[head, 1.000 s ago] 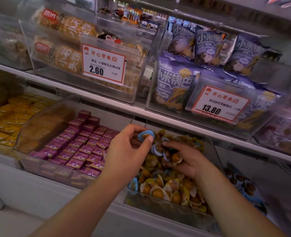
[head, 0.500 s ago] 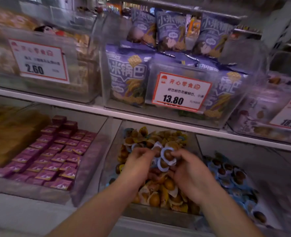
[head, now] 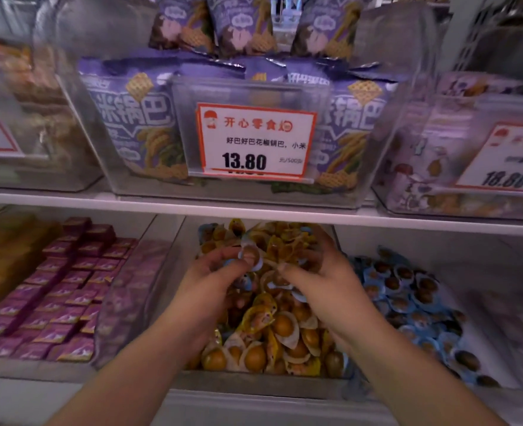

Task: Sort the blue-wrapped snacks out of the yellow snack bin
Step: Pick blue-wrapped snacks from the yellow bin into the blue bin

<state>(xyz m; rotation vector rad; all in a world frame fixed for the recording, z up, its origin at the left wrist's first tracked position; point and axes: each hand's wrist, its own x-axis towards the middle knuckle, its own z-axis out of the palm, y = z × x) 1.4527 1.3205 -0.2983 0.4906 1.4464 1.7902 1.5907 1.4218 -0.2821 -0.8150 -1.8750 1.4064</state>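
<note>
2 hands are in the yellow snack bin on the lower shelf. Left hand pinches a blue-wrapped snack, a round pack with a pale blue rim and brown center; right hand grips another one over the yellow pile. Next bin right holds blue packs, left bin purple squares. Price tag reads 13.80.
</note>
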